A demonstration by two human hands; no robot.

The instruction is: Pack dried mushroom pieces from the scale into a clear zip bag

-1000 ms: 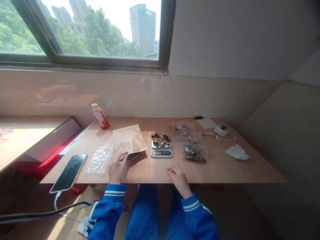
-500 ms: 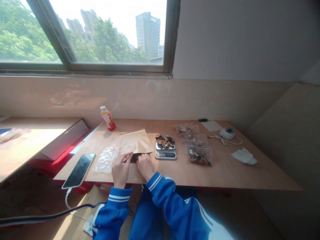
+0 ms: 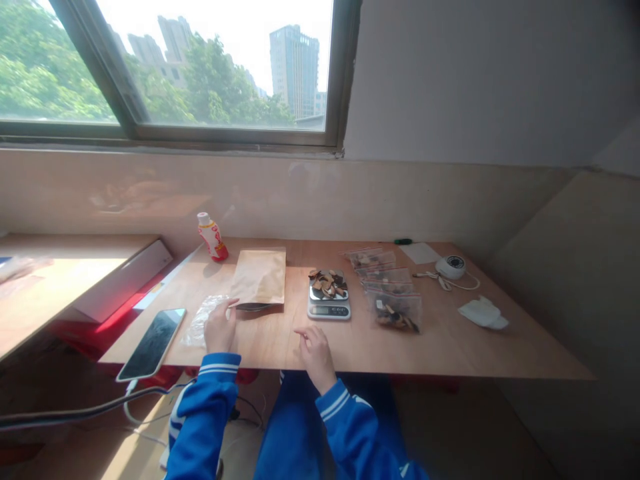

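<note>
Right hand (image 3: 316,357) has come off the pouch since the last shot, and the kraft paper pouch (image 3: 259,277) now lies flat and square on the plywood table (image 3: 400,353) instead of being worked between both our hands. That right hand hovers at about 6 o'clock from the digital scale (image 3: 329,311), fingers loose and open, holding nothing. Our left hand (image 3: 219,330) is at about 7 o'clock from the pouch, fingertips by its near edge and just beside the crumpled clear plastic bag (image 3: 204,321); we can't tell whether it's pinching anything or just resting. A dark flat item (image 3: 253,307) pokes out under the pouch's near edge. The brown and dark chips (image 3: 327,283) sit on the scale, with filled zip bags (image 3: 395,310) at 3 o'clock from it. Looks to us like we're at the pouch-handling stage, and any further work on it calls for a proper hold on that near edge.
</note>
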